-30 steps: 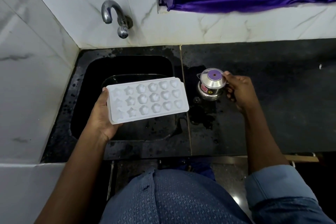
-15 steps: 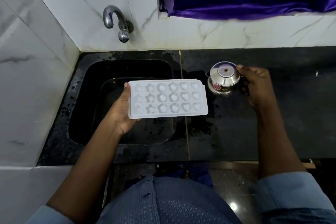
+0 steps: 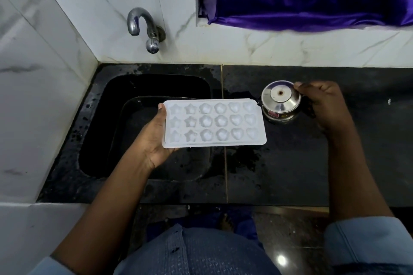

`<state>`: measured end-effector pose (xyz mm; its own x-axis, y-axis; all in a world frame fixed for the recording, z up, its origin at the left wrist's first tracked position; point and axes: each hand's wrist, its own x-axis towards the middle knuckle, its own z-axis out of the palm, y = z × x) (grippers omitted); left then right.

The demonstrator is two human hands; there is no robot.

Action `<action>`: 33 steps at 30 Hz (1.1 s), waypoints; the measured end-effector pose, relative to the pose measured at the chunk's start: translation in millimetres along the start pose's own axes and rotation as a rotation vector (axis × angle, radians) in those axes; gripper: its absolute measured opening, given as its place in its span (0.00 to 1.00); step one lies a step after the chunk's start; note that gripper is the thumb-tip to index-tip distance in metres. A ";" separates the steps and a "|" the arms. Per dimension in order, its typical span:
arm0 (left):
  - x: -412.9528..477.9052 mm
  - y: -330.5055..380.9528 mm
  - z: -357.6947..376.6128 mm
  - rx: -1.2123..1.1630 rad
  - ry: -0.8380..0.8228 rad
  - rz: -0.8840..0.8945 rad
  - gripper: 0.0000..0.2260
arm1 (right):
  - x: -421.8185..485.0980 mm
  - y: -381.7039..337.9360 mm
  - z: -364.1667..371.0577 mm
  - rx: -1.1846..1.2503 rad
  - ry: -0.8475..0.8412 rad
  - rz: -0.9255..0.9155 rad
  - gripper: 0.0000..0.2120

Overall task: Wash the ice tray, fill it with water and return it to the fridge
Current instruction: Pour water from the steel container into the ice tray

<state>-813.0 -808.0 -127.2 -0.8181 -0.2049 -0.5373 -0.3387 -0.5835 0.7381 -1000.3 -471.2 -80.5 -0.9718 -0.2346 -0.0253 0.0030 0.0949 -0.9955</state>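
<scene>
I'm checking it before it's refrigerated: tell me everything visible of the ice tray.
The ice tray is a white, plastic-looking rectangle with a flat rim and three rows of six moulds: stars at the left, flowers in the middle, hearts at the right. It is held about level, moulds up, above the right side of the sink and the counter. The left hand grips its left end, thumb on the rim. Its right corner nears a pot. Whether the moulds hold water I cannot tell.
</scene>
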 end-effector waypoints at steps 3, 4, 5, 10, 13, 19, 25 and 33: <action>-2.0 -1.0 2.2 -0.014 0.002 0.006 0.30 | 1.3 -1.5 -0.7 -0.032 -0.025 0.011 0.17; -2.8 -1.7 2.6 -0.020 0.005 0.007 0.30 | 2.4 -1.4 -1.1 -0.041 -0.039 0.007 0.17; -3.3 -2.5 3.0 -0.024 0.010 0.008 0.30 | 3.3 -1.8 -1.1 -0.049 -0.052 0.002 0.16; -3.6 -6.1 2.3 -0.016 0.006 0.004 0.30 | 7.7 -4.7 -2.9 -0.067 -0.065 -0.016 0.22; -3.5 -7.3 1.9 -0.023 -0.006 -0.005 0.30 | 7.3 -10.1 -2.6 -0.109 -0.067 -0.014 0.21; -4.6 -7.2 1.8 -0.020 -0.017 -0.005 0.31 | 6.6 -17.0 1.3 -0.077 -0.078 -0.025 0.18; -3.4 -7.8 -0.6 -0.018 -0.012 -0.014 0.31 | 7.7 -19.6 4.3 -0.062 -0.069 0.005 0.17; -3.3 -9.0 -1.2 -0.033 0.006 -0.018 0.30 | 11.2 -27.2 11.0 -0.067 -0.070 -0.014 0.15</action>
<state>-806.7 -803.0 -132.6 -0.8092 -0.1986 -0.5529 -0.3379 -0.6124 0.7147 -1008.7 -487.0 -54.7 -0.9526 -0.3035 -0.0202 -0.0285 0.1550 -0.9875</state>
